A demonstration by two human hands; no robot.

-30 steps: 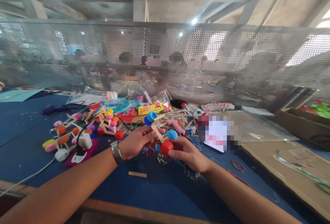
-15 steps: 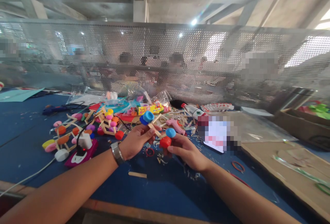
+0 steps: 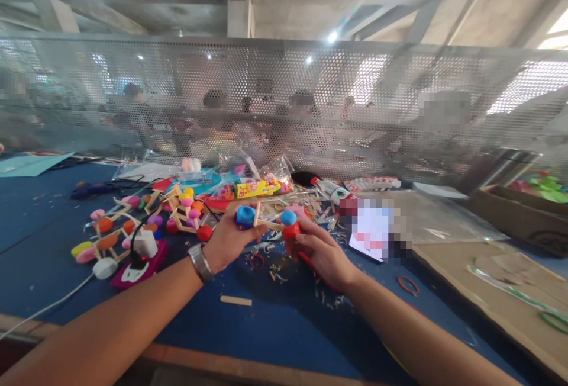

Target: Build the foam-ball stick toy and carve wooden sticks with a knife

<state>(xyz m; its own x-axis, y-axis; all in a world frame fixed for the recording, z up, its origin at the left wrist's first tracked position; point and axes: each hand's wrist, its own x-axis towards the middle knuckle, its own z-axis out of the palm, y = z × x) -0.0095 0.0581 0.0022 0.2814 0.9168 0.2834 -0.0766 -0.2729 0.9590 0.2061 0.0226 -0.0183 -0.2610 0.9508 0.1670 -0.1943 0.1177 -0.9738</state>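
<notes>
A small craft-stick toy car with blue and red wheels is held up over the table between my hands. My left hand is closed around its left end, at a blue wheel. At the other end my right hand grips a red wheel, with another blue wheel just above it. One short stick of the frame points upward near my left fingers. Something red shows beneath my right hand; its kind is unclear.
Left lie several similar stick-and-wheel pieces and a purple power strip with a white plug. A loose craft stick lies in front. To the right are a lit phone, a red rubber band and cardboard. A perforated metal screen stands behind.
The toy car has turned in my hands: its left blue-wheeled end has dropped and moved left, and one stick now points up. A red thing now shows below my right hand.
</notes>
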